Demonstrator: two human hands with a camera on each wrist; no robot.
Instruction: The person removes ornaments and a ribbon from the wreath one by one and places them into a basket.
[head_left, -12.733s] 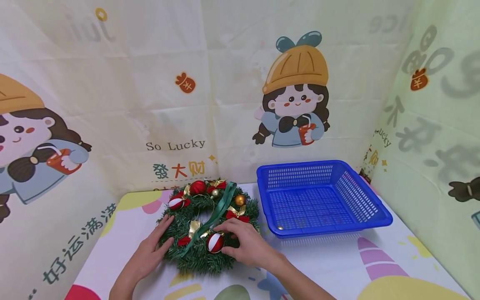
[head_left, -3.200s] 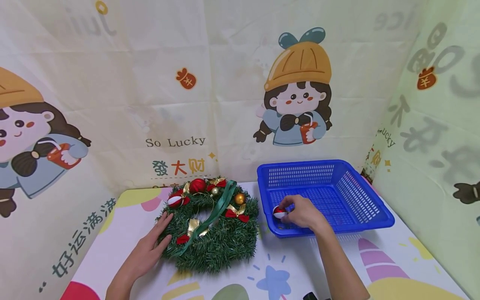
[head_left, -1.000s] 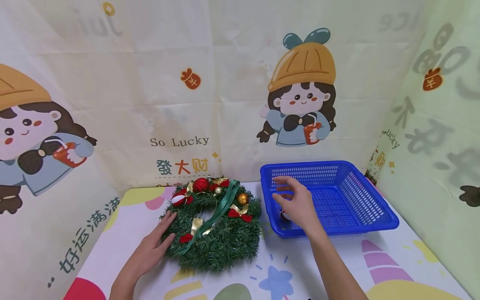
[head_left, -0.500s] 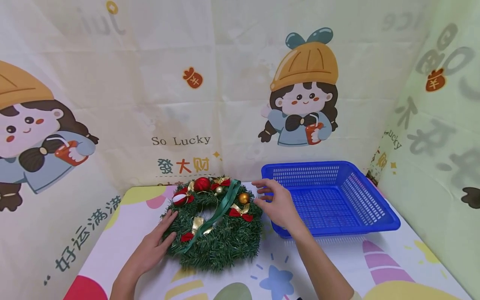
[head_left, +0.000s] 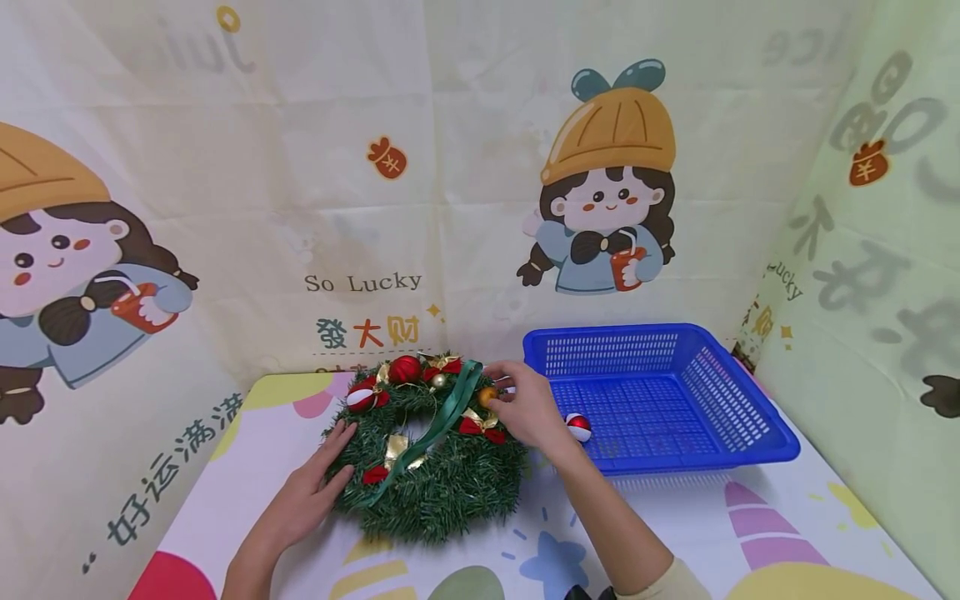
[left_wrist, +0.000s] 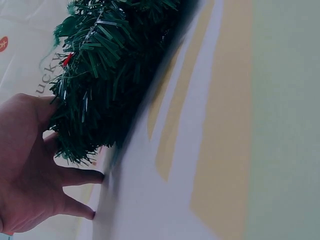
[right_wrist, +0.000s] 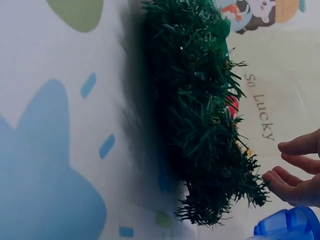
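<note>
A green Christmas wreath [head_left: 450,492] lies on the table, dressed with red and gold bows, a green ribbon [head_left: 450,408] and several balls. My left hand [head_left: 311,487] rests against its left side, fingers spread; in the left wrist view the hand [left_wrist: 30,170] touches the needles and two fingertips reach the tabletop. At the wreath's upper right, my right hand [head_left: 528,408] has its fingertips right at a gold ball [head_left: 487,396], partly covering it. The right wrist view shows those fingers [right_wrist: 295,187] parted, beyond the wreath's edge.
Right of the wreath stands a blue plastic basket [head_left: 750,454] with a red-and-white ball [head_left: 578,427] in its near left part. A red ball [head_left: 405,369] and another red-and-white ball [head_left: 359,399] sit on the wreath. A printed cloth [head_left: 480,208] hangs close behind.
My right hand has carried a red-and-white ball from the wreath's front into the basket and let it go. It has since moved left to the gold ball. My left hand has stayed put.
</note>
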